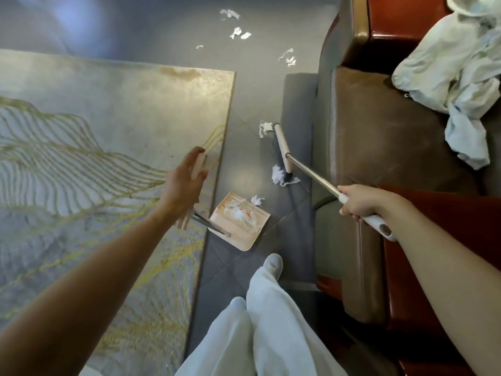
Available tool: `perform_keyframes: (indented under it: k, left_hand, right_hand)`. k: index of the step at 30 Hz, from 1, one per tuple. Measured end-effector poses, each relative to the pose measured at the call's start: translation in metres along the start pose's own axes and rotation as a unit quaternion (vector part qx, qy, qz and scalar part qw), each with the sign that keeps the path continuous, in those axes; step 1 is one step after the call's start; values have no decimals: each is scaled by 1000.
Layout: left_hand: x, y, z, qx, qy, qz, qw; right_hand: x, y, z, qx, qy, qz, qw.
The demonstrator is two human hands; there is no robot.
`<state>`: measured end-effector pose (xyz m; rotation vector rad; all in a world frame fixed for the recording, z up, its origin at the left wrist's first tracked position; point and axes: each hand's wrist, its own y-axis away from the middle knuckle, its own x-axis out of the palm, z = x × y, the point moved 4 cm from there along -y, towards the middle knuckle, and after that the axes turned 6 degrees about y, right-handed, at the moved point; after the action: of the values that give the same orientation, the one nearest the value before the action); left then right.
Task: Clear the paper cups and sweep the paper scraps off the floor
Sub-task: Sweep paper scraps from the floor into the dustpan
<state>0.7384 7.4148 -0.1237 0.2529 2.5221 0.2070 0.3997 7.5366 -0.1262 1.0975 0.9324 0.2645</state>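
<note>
Now, left hand (184, 183): fingers curled round the dustpan's pale upright handle, above the rug's (108, 118) edge; slightly blurred.
Right hand (357, 202): gripping the broom's white grip, forearm over the sofa (379, 145).
Dustpan (245, 245): on the floor (252, 90) beside the rug, just ahead of the feet.
Broom (311, 172): pole slants down to the head (282, 149), which lies on the floor along the sofa's base.
Scraps (238, 211): a heap in the dustpan; one piece (257, 200) just beside its far edge; clumps at both ends of the head; more scattered well beyond, farther along the floor.
Cloth (455, 77): pale, crumpled, on the sofa.
Legs (271, 321): white trousers, between rug and sofa.
</note>
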Motion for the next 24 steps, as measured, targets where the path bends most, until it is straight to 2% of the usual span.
perform_keyframes:
  k: [5, 9, 15, 21, 24]
  left_hand:
    - [7, -29, -12, -1, -19, -1, 1000]
    - [27, -47, -35, 26, -21, 19, 999]
    - [41, -93, -60, 33, -32, 36, 998]
    - [42, -110, -58, 40, -23, 21, 999]
    - [41, -128, -61, 32, -14, 16, 999]
  right_hand:
    - [-8, -34, 21, 6, 13, 61, 998]
    - [4, -28, 37, -38, 76, 107, 991]
    - [-2, -13, 51, -58, 107, 157, 980]
    - [-48, -11, 61, -45, 14, 160, 986]
    - [-68, -20, 74, -47, 11, 148, 988]
